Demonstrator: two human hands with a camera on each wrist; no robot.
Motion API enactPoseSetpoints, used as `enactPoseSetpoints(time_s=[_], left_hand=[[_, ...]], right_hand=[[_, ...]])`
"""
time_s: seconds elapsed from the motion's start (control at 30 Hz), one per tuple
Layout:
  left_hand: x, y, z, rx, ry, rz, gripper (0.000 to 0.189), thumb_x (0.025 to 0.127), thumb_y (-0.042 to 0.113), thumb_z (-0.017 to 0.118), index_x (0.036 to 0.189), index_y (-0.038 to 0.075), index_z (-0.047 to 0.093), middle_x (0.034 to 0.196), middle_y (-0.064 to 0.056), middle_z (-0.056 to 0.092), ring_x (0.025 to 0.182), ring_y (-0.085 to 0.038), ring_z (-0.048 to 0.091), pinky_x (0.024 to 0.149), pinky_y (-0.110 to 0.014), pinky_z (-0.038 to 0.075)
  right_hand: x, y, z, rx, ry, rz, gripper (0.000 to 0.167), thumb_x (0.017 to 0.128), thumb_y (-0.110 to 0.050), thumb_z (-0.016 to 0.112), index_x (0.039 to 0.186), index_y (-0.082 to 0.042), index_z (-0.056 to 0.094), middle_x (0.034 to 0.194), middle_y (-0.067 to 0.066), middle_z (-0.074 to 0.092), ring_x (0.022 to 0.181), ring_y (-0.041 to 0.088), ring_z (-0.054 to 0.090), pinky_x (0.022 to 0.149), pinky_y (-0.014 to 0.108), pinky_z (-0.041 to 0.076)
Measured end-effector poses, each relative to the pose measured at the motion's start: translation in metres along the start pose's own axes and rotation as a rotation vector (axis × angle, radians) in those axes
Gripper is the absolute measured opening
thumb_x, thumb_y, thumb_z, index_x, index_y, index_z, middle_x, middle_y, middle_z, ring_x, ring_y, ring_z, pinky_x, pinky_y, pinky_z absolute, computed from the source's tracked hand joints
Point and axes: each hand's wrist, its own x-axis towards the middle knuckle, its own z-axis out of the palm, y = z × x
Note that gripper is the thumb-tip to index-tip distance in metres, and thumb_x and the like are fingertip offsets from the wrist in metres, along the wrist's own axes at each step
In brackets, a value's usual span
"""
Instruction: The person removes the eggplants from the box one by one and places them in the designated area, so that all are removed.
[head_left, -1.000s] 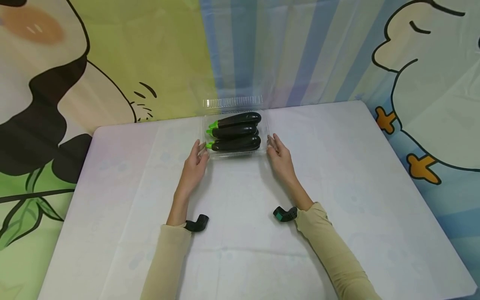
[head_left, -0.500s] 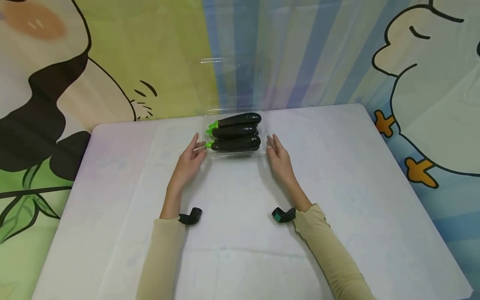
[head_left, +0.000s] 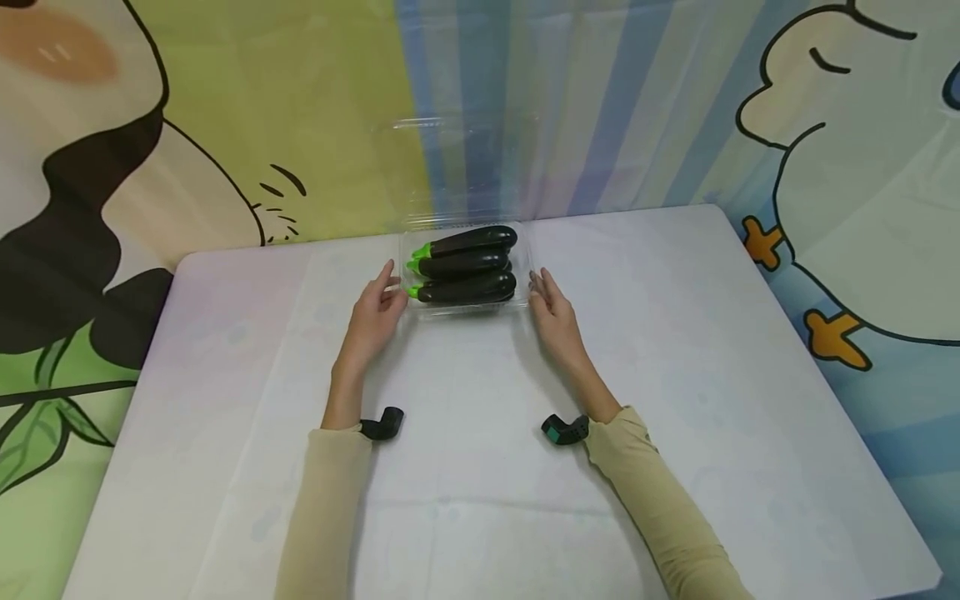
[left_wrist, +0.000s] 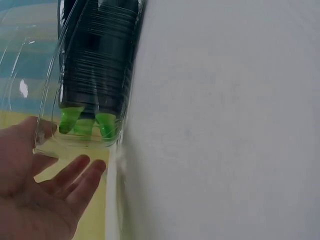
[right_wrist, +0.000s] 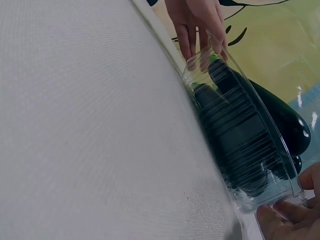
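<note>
A clear hinged plastic box (head_left: 468,311) sits near the table's far edge, its transparent lid (head_left: 465,167) raised behind it. Inside lie several dark eggplants (head_left: 467,289) with bright green stem ends to the left. At the box's left end is my left hand (head_left: 373,310); in the left wrist view its fingers (left_wrist: 87,182) curl beside the corner, and one digit overlaps the clear rim. My right hand (head_left: 555,321) holds the opposite end. The right wrist view has its thumb at the rim and its fingers (right_wrist: 272,222) under the end wall.
A pale cloth covers the table (head_left: 480,500). A printed curtain (head_left: 315,108) hangs close behind the box and along both sides. Black wrist cameras (head_left: 384,423) are strapped at both sleeve cuffs.
The lid, tilted lower one second ago, has swung up and back. My left hand has shifted slightly left at the box's end. My right hand keeps its place, and the eggplants have not moved.
</note>
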Motion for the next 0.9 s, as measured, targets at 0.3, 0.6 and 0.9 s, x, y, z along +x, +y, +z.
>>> enactPoseSetpoints(time_s=[0.3, 0.6, 0.9], left_hand=[[0.008, 0.006, 0.005, 0.133, 0.046, 0.036, 0.059, 0.103, 0.033, 0.038, 0.157, 0.019, 0.017, 0.159, -0.012, 0.026, 0.146, -0.031, 0.030, 0.118, -0.052, 0.028], [0.018, 0.008, 0.009, 0.183, 0.041, 0.095, 0.059, 0.100, 0.020, 0.031, 0.157, 0.015, 0.016, 0.165, 0.003, 0.009, 0.148, -0.027, 0.028, 0.122, -0.048, 0.021], [0.023, 0.005, 0.006, 0.225, 0.004, 0.098, 0.057, 0.101, 0.024, 0.028, 0.156, 0.012, 0.018, 0.165, 0.006, 0.007, 0.152, -0.021, 0.014, 0.124, -0.047, 0.016]], right_hand=[[-0.009, -0.021, -0.003, 0.011, -0.021, -0.006, 0.055, 0.104, -0.012, 0.037, 0.152, 0.004, 0.018, 0.152, 0.019, 0.037, 0.142, 0.030, 0.038, 0.120, 0.038, 0.028], [-0.006, -0.017, -0.003, 0.020, -0.032, 0.022, 0.055, 0.104, -0.012, 0.037, 0.153, 0.002, 0.017, 0.153, 0.016, 0.038, 0.142, 0.029, 0.038, 0.120, 0.039, 0.027], [0.001, 0.003, 0.000, -0.027, 0.002, 0.016, 0.060, 0.103, -0.025, 0.037, 0.155, -0.004, 0.015, 0.154, 0.010, 0.040, 0.142, 0.025, 0.040, 0.120, 0.039, 0.030]])
